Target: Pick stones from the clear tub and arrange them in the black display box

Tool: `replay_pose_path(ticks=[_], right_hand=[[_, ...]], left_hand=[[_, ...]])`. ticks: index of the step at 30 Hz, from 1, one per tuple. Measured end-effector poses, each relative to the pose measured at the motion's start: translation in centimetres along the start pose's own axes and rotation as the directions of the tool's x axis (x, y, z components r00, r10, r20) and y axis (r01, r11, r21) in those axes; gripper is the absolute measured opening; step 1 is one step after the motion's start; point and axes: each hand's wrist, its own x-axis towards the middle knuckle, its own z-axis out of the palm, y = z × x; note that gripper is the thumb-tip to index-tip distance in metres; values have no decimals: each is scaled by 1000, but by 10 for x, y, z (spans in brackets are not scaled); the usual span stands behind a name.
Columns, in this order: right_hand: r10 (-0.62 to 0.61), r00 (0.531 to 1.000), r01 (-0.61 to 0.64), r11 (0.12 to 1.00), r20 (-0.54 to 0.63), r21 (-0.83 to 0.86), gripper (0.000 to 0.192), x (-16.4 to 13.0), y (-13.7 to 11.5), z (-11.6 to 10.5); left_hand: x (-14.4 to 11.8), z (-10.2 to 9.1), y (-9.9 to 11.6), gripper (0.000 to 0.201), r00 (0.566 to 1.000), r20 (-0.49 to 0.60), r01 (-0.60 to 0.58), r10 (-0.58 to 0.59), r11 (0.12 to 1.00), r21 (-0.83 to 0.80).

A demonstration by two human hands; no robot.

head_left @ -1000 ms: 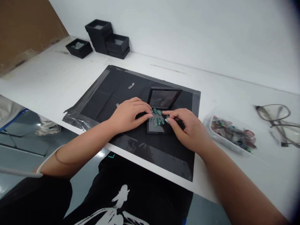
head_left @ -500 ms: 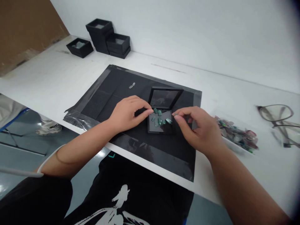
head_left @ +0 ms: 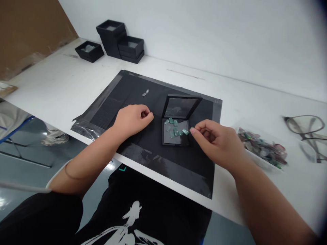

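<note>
Thumb and forefinger pressed together, any held piece unclear, the right hand (head_left: 218, 144) is just off the right edge of the open black case (head_left: 176, 144), where one sideways brush could scatter the green nail-shaped pieces (head_left: 175, 132) inside, left hand (head_left: 133, 119) curled, grip unreadable.

Your white desk (head_left: 51, 78) carries a black mat (head_left: 153, 149); black boxes (head_left: 112, 41) stand far left; a clear tub (head_left: 262, 160) and glasses (head_left: 304, 125) sit right.
</note>
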Motion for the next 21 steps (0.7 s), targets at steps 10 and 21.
replay_pose_path(ticks=[10,21], right_hand=[[5,990,-44,959,138,279,23,-2,-2,3],[-161,837,-244,745,523,621,26,-8,-26,0]], left_hand=[[-4,-9,11,34,993,-119,-20,22,1000,20],[-15,0,20,21,664,-43,-734,746,640,-227]])
